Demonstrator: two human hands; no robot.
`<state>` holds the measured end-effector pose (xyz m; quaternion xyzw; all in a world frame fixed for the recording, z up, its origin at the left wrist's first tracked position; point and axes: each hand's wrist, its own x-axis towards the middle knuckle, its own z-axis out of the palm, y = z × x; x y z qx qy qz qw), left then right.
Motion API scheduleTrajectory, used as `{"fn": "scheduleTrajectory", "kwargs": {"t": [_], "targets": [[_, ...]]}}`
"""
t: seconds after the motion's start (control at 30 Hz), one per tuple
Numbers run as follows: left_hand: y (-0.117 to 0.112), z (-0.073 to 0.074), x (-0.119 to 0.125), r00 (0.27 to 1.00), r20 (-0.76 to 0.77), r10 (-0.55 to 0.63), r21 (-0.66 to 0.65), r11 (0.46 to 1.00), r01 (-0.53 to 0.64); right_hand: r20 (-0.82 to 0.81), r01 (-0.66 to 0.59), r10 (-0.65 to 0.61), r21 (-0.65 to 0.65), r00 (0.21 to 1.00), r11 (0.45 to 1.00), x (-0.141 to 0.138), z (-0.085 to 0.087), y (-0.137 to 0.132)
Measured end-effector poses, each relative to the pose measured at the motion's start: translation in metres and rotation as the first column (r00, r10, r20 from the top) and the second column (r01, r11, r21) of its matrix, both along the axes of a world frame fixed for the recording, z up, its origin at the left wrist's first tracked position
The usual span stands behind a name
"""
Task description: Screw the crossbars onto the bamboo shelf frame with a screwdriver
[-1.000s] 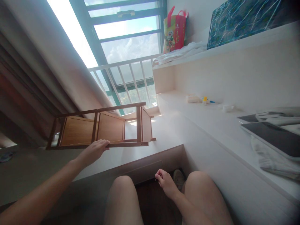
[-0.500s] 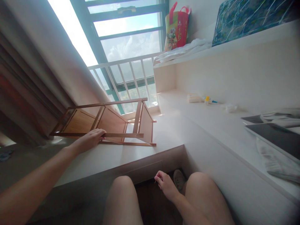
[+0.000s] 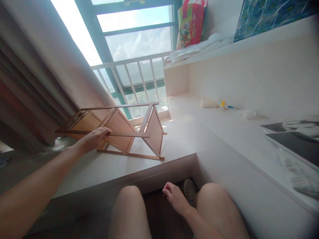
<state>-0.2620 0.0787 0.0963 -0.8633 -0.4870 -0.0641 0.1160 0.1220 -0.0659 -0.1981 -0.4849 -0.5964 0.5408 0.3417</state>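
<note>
A small wooden rack (image 3: 124, 127) with slatted rails and brown shelf panels lies tipped on its side on the white platform (image 3: 174, 142) by the window. My left hand (image 3: 93, 139) reaches out and grips one of its thin upper rails. My right hand (image 3: 174, 196) rests low between my bare knees, fingers pinched together on something tiny that I cannot make out.
A beige curtain (image 3: 50, 66) hangs at the left. White railing bars (image 3: 134, 79) cross the window. On the white ledge (image 3: 224, 122) lie a small yellow-and-blue object (image 3: 223, 105), dark tablets (image 3: 294, 146) and cloth. A red bag (image 3: 190, 25) stands on the upper shelf.
My left hand has rolled the wooden rack over: its near rail rose and the shelves now tilt edge-up. My right hand stayed between my knees.
</note>
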Motion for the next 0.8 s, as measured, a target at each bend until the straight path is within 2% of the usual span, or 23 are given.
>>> {"fn": "scheduleTrajectory", "kwargs": {"t": [0.4, 0.8], "targets": [[0.006, 0.003, -0.002, 1.0, 0.0, 0.002, 0.021, 1.0, -0.002, 0.017, -0.033, 0.033, -0.007, 0.999, 0.999, -0.001, -0.001, -0.003], [0.011, 0.008, -0.008, 0.999, 0.042, -0.006, 0.036, 0.999, 0.004, 0.047, -0.013, 0.014, -0.018, 0.999, 1.0, -0.001, -0.006, -0.003]]}}
